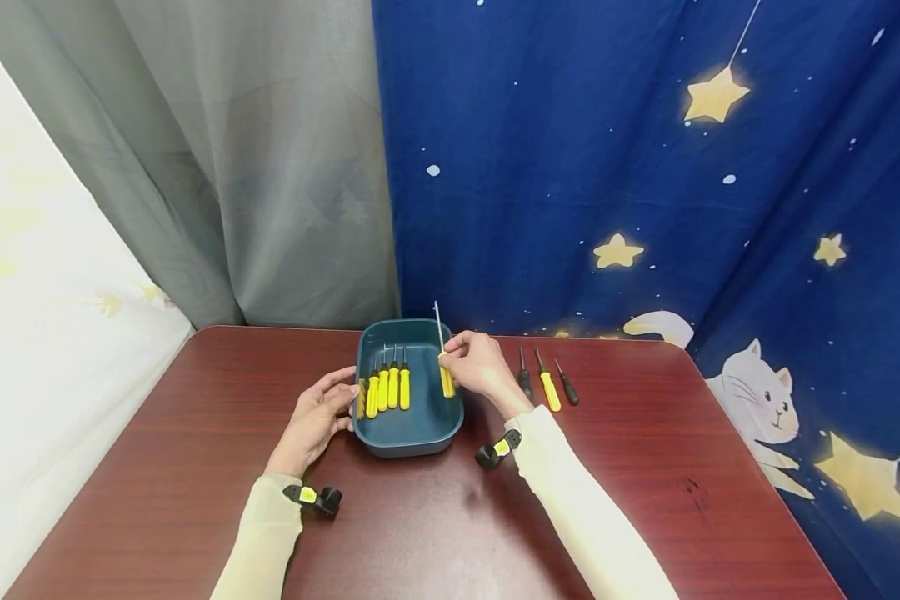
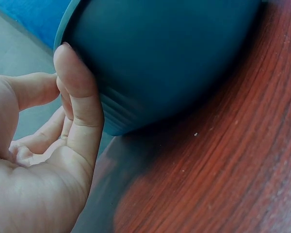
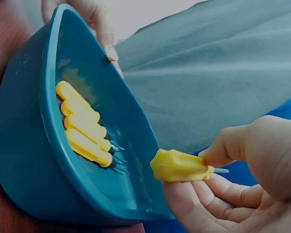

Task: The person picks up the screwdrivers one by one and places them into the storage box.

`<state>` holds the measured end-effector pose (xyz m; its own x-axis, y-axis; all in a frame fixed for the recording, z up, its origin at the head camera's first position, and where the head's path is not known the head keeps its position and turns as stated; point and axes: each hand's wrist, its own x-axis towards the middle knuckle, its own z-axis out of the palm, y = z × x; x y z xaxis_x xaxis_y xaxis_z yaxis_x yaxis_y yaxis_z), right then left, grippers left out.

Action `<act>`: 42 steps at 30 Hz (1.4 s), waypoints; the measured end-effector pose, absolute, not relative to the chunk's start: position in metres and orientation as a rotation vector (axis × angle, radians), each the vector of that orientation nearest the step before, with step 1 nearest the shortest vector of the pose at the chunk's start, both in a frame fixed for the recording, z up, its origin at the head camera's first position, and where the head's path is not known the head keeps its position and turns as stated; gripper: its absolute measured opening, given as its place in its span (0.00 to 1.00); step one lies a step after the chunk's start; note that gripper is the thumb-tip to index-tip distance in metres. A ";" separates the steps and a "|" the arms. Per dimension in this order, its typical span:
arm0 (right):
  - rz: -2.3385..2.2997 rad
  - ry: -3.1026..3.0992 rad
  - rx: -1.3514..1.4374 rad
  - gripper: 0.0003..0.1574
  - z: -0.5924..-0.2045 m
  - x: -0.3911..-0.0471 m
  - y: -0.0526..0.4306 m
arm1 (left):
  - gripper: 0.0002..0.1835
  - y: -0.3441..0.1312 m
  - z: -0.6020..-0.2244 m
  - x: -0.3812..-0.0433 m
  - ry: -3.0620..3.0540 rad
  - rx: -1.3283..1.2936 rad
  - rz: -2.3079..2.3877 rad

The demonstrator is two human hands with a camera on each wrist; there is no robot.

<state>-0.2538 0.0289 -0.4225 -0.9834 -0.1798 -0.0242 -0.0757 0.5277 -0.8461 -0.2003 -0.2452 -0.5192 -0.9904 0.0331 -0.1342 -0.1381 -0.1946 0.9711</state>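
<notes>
A dark teal plastic bin (image 1: 412,437) stands on the table, with several yellow-handled screwdrivers (image 1: 393,388) lying side by side in its left half. My left hand (image 1: 317,421) pinches the bin's left rim; in the left wrist view the thumb (image 2: 77,77) lies against the outer wall. Over the right side of the bin, my right hand (image 1: 480,364) holds another yellow screwdriver (image 1: 447,377) near the top of its handle between thumb and fingers. Its shaft points away from me and up. In the right wrist view the yellow handle (image 3: 179,166) overlaps the bin's edge.
Right of the bin lie two black-handled screwdrivers, one nearer the hand (image 1: 525,382) and a small one (image 1: 568,390), with a yellow-handled screwdriver (image 1: 549,388) between them. The reddish-brown table (image 1: 607,500) ends at a grey curtain (image 1: 307,208) and a blue star-patterned curtain (image 1: 510,183).
</notes>
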 end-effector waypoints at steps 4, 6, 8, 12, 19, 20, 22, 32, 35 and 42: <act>-1.367 2.671 -0.222 0.09 -0.417 -0.257 0.025 | 0.32 -0.245 -0.519 -0.200 1.921 -0.129 2.340; -1.312 2.700 -0.219 0.09 -0.415 -0.259 0.024 | 0.32 -0.245 -0.519 -0.200 1.921 -0.130 2.342; -1.260 2.722 -0.229 0.09 -0.413 -0.261 0.022 | 0.32 -0.245 -0.519 -0.200 1.921 -0.131 2.343; -1.199 2.700 -0.267 0.08 -0.411 -0.265 0.018 | 0.32 -0.245 -0.519 -0.200 1.919 -0.136 2.341; -1.076 2.645 -0.247 0.13 -0.406 -0.270 0.012 | 0.31 -0.243 -0.519 -0.200 1.922 -0.138 2.336; -1.045 2.647 -0.243 0.14 -0.405 -0.271 0.010 | 0.31 -0.243 -0.519 -0.200 1.920 -0.139 2.338; -0.977 2.648 -0.237 0.17 -0.404 -0.273 0.007 | 0.31 -0.243 -0.518 -0.200 1.916 -0.141 2.344; -0.841 2.485 -0.184 0.13 -0.402 -0.281 -0.012 | 0.32 -0.245 -0.516 -0.198 1.916 -0.138 2.346; -0.839 2.433 -0.174 0.11 -0.404 -0.282 -0.017 | 0.32 -0.245 -0.516 -0.198 1.919 -0.132 2.344; -0.693 2.409 -0.152 0.08 -0.410 -0.287 -0.028 | 0.32 -0.245 -0.517 -0.199 1.929 -0.135 2.336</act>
<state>-0.2870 -0.0280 -0.4103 -0.8014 -0.2673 -0.5350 0.0577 0.8558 -0.5141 -0.1988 -0.2451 -0.5171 -0.9901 0.0271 -0.1377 -0.1403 -0.1871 0.9723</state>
